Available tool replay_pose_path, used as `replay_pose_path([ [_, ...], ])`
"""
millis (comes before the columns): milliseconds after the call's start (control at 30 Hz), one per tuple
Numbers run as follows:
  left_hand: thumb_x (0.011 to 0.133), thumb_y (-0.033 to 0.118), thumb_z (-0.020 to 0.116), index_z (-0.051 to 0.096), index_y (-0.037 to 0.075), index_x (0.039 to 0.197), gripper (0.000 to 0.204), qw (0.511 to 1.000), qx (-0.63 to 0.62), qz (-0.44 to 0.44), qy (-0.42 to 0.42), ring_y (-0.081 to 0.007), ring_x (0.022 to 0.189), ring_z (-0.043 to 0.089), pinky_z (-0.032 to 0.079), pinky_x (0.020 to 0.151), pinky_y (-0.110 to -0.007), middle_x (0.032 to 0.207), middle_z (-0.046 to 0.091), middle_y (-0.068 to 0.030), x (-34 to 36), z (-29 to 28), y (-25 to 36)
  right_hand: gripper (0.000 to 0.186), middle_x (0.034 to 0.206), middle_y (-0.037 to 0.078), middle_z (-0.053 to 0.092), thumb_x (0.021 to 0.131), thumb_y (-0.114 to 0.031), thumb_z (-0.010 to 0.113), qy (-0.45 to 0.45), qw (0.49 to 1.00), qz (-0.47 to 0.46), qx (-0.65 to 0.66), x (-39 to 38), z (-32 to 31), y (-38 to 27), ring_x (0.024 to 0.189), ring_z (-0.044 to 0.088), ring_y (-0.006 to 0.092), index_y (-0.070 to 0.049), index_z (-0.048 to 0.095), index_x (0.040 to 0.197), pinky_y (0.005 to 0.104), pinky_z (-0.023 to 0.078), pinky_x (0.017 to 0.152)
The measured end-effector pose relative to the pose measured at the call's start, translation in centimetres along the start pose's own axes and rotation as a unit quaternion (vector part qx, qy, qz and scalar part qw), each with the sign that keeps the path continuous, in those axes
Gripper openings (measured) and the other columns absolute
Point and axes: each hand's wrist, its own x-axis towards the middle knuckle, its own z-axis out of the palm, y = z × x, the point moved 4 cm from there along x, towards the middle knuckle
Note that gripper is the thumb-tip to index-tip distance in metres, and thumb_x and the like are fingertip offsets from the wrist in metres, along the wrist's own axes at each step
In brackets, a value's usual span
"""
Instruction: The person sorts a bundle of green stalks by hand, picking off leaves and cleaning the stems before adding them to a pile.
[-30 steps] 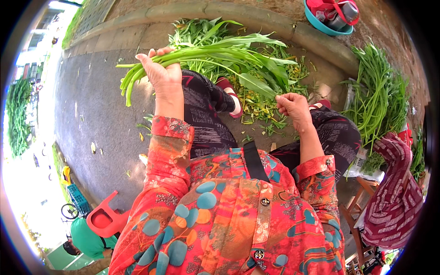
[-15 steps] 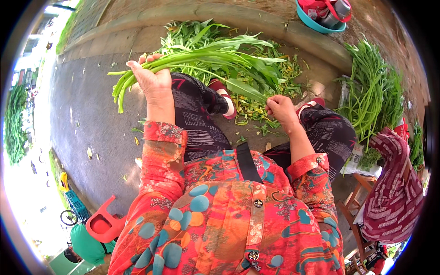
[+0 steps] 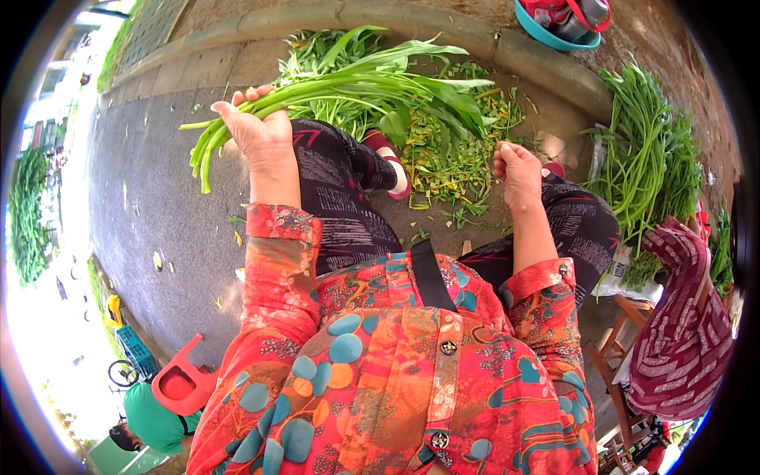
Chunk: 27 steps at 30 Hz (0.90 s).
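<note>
My left hand (image 3: 260, 134) is closed around the stems of a bunch of water spinach (image 3: 348, 87). The cut stem ends stick out to the left of my palm, and the long leaves fan out to the right. My right hand (image 3: 520, 176) is apart from the bunch, to the right of the leaf tips. Its fingers are curled into a pinch; anything between them is too small to make out. Beneath the bunch, a heap of greens (image 3: 336, 51) lies on the ground beside scattered green and yellow leaf scraps (image 3: 451, 170).
A larger pile of long-stemmed greens (image 3: 641, 142) lies to the right. At the far right, patterned maroon cloth (image 3: 681, 340) drapes over a wooden chair (image 3: 613, 348). A blue basin (image 3: 546, 36) stands beyond the kerb (image 3: 443, 24). A red plastic stool (image 3: 182, 384) is at lower left, beside a person in green (image 3: 154, 419).
My right hand has come away from a leaf tip and moved right and slightly up. That leaf has swung back toward the bunch. My left hand keeps its hold almost in place.
</note>
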Motion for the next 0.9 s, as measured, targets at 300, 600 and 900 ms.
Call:
replay_pose_path([
  [300,0.095,0.052,0.043,0.040,0.008,0.088,0.045,0.999,-0.007,0.020,0.028,-0.0211,0.066,0.047,0.046,0.068,-0.037,0.068,0.044,-0.0062,0.7,-1.0,1.3,0.010,0.081,0.003,0.065,0.089,-0.009,0.060,0.047,0.993,-0.107,0.018,-0.5,-1.0,-3.6,0.066,0.057,0.0072,-0.003,0.061,0.098,0.0197,0.046,0.060],
  [600,0.095,0.050,0.045,0.040,0.008,0.088,0.043,0.999,-0.013,0.013,0.050,-0.0161,0.066,0.044,0.048,0.064,-0.030,0.077,0.040,-0.0037,0.5,-0.8,0.5,0.011,0.077,-0.002,0.061,0.086,-0.007,0.060,0.035,0.983,-0.122,-0.131,-0.2,-1.1,-3.0,0.063,0.051,0.0040,0.000,0.066,0.094,0.0186,0.041,0.056],
  [900,0.094,0.051,0.046,0.043,0.009,0.088,0.042,0.999,-0.002,-0.028,0.040,-0.0162,0.067,0.044,0.046,0.067,-0.031,0.076,0.043,-0.0029,-1.5,0.1,-1.7,0.017,0.078,0.004,0.066,0.085,-0.006,0.057,-0.148,0.975,-0.087,-0.138,-2.2,4.0,-1.1,0.059,0.056,0.0068,0.003,0.066,0.097,0.0200,0.046,0.056],
])
